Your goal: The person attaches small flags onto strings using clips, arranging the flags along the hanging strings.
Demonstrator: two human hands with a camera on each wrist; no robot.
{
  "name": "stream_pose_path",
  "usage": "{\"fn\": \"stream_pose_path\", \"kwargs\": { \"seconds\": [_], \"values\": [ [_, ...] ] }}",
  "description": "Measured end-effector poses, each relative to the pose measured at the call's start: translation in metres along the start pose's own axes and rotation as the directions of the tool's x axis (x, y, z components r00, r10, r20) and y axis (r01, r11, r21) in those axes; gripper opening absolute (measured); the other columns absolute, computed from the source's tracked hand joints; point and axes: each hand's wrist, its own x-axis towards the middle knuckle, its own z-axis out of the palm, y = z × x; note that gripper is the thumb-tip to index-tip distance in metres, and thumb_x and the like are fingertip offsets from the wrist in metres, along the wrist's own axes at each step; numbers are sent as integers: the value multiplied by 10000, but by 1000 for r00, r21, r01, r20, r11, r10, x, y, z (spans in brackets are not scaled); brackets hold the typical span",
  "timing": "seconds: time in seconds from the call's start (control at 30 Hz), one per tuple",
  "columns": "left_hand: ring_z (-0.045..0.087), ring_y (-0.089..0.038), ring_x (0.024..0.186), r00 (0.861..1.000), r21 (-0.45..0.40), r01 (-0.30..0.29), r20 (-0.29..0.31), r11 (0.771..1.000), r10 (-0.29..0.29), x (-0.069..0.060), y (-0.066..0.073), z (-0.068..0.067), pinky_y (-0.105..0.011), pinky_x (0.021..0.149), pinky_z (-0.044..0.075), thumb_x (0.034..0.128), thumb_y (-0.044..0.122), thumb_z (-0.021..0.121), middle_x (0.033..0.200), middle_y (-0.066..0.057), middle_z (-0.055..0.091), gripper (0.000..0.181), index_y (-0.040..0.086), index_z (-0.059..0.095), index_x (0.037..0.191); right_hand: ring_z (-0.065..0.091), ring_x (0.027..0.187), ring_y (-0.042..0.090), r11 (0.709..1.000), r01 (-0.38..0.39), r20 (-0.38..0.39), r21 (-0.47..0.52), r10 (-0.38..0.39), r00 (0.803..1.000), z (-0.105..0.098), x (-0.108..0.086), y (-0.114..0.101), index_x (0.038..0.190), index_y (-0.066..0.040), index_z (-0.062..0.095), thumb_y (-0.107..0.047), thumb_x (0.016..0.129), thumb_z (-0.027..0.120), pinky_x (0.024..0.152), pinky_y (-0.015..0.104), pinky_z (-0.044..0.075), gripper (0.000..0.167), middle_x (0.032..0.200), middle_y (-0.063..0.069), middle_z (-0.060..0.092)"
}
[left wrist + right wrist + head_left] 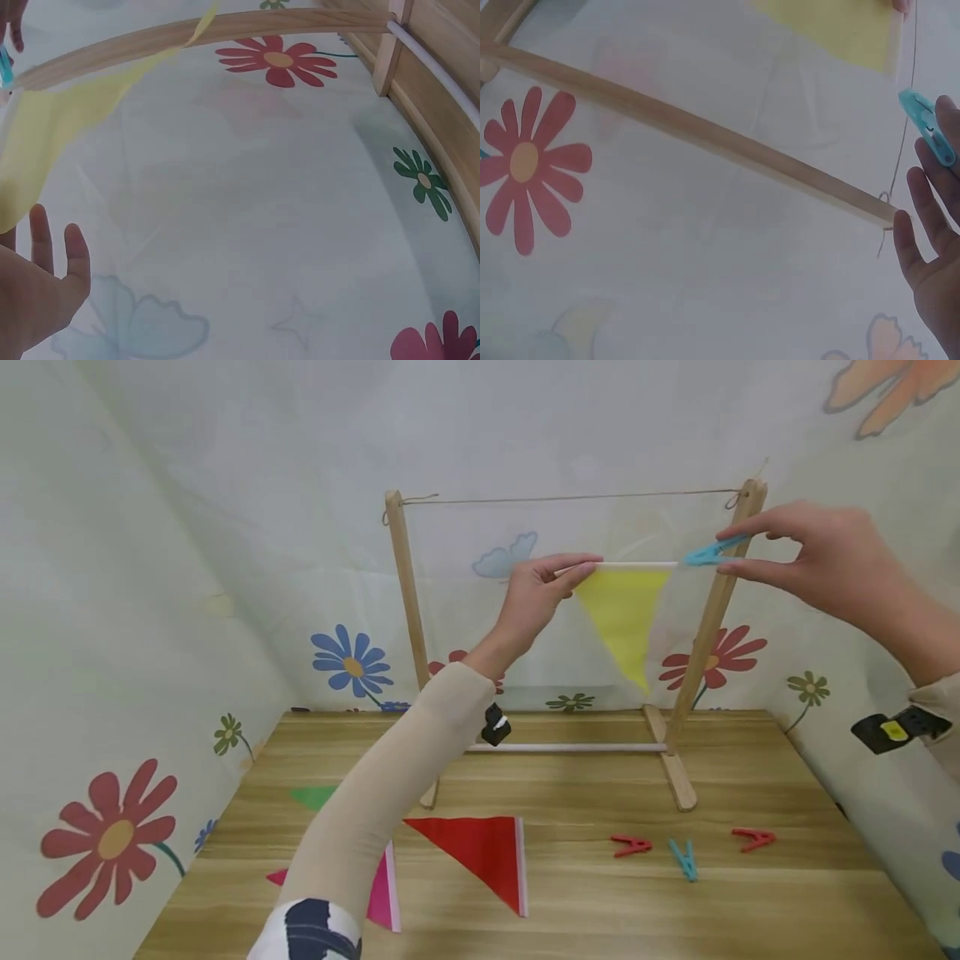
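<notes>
A yellow triangular pennant (628,610) with a white top band hangs point down in front of the wooden frame. Its upper left corner is pinched between the thumb and fingers of my left hand (534,597). My right hand (843,556) pinches a blue clothespin (708,555) by its handle ends, its nose close to the band's right end. The twine (570,497) runs between the two posts, a little above the pennant in the head view. In the right wrist view the clothespin (928,126) appears beside the twine (904,142).
On the wooden table lie a red pennant (480,856), a pink pennant (384,893) and a green pennant (311,797), the last two partly behind my left sleeve. Two red clothespins (632,845) and a blue clothespin (684,860) lie at right. The frame's right post (708,627) stands by my right hand.
</notes>
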Motion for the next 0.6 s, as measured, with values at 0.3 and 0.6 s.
{"fn": "stream_pose_path", "kwargs": {
  "seconds": [0.3, 0.6],
  "values": [
    [668, -63, 1007, 999, 27, -54, 2, 998, 54, 16, 4, 14, -297, 919, 541, 969, 214, 709, 1157, 38, 745, 231, 114, 781, 1163, 457, 646, 103, 995, 92, 28, -40, -91, 996, -17, 15, 9, 1154, -35, 743, -72, 817, 839, 539, 183, 261, 353, 1079, 197, 736],
    [544, -72, 782, 999, 61, -30, -40, 998, 33, 26, 10, 17, -274, 882, 541, 969, 255, 708, 1201, 96, 726, 233, 162, 785, 1168, 253, 600, -4, 995, 69, 70, -77, -63, 996, -32, 34, 18, 1135, -49, 752, -38, 825, 821, 525, 192, 226, 318, 1034, 180, 744]
  ]
}}
